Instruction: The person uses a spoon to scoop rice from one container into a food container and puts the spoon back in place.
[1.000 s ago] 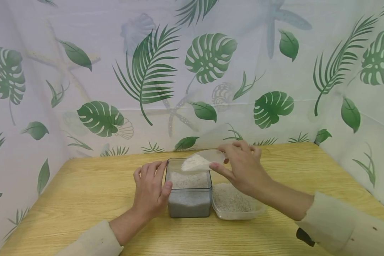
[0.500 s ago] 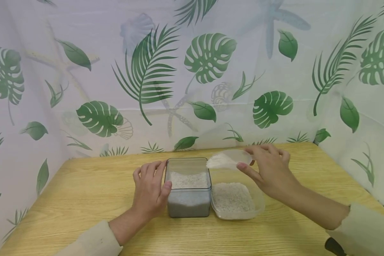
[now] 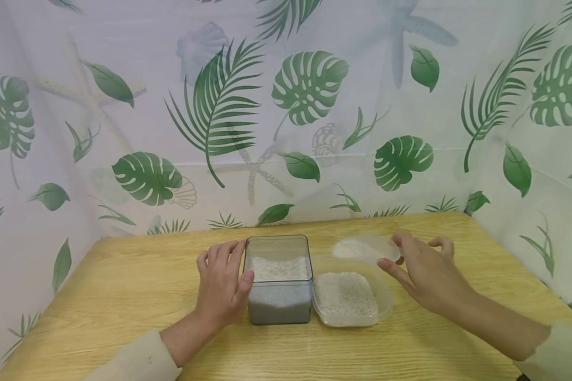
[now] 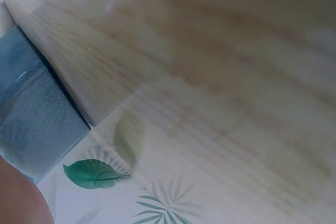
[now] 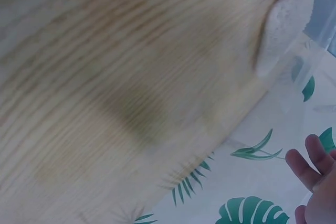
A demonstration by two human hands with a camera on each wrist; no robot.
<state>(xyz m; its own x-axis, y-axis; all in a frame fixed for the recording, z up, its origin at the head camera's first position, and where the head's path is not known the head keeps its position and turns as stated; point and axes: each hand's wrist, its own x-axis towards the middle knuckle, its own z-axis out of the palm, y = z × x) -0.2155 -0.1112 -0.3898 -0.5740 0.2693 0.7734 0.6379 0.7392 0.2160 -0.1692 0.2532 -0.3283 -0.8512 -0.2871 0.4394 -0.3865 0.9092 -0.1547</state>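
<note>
In the head view, my left hand (image 3: 223,283) holds the left side of a square, grey see-through container (image 3: 280,304) partly filled with white grains like rice. Its thumb lies at the near corner and its fingers at the far left edge. My right hand (image 3: 431,270) pinches the right edge of a shallow translucent scoop (image 3: 383,248), with a white heap (image 3: 352,248) at its left end. The scoop is held behind a clear plastic tub (image 3: 385,307) of whitish grains (image 3: 345,299). In the right wrist view, fingers (image 5: 302,169) of that hand show at the right edge.
Container and tub stand side by side on a wood-grain table (image 3: 143,296). A white backdrop (image 3: 248,132) with green leaf prints rises behind the table and along both sides. Light sleeves (image 3: 143,354) cover both forearms.
My right hand has carried the scoop from over the grey container rightward, then lower and further right behind the tub. The left hand stays on the container.
</note>
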